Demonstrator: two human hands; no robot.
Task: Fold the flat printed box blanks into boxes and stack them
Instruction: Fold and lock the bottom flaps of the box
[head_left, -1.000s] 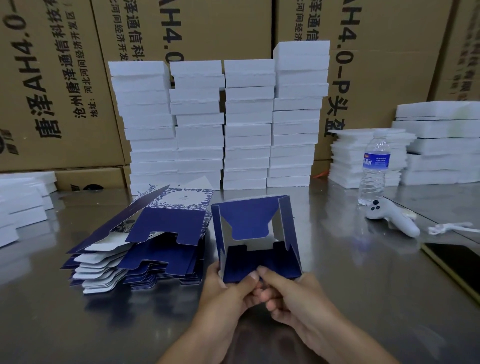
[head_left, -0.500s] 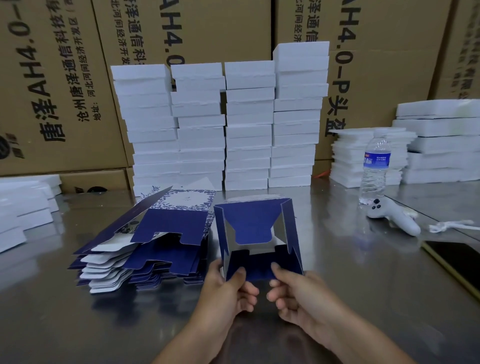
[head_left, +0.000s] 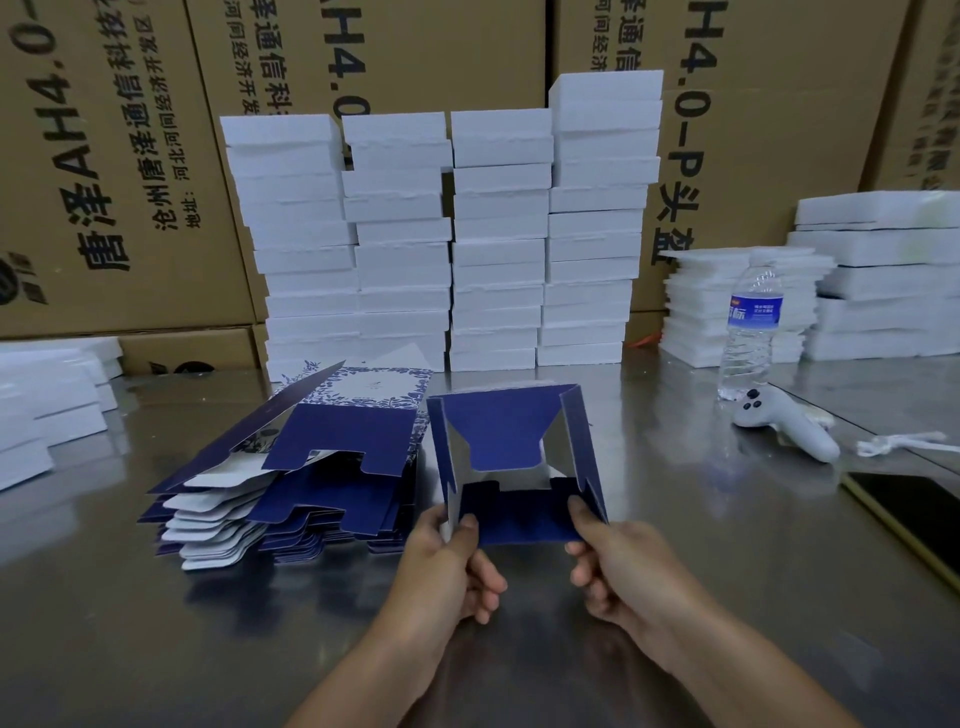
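A blue printed box blank (head_left: 511, 447), opened into a square tube, stands on the metal table (head_left: 675, 545) in front of me with its end flaps spread. My left hand (head_left: 449, 561) pinches its near left corner, thumb on the inner flap. My right hand (head_left: 618, 566) pinches the near right corner, thumb on the same flap. Left of the box lies a fanned pile of flat blue-and-white blanks (head_left: 291, 467). I cannot see any folded printed boxes stacked.
Four tall stacks of white foam slabs (head_left: 441, 239) stand behind, against brown cartons (head_left: 119, 156). More white foam piles sit at right (head_left: 878, 280) and left (head_left: 47, 400). A water bottle (head_left: 750, 332), a white controller (head_left: 784, 423) and a dark phone (head_left: 909, 509) lie to the right.
My hands have moved apart from the middle of the near flap to its two corners. The box tube has opened a little wider.
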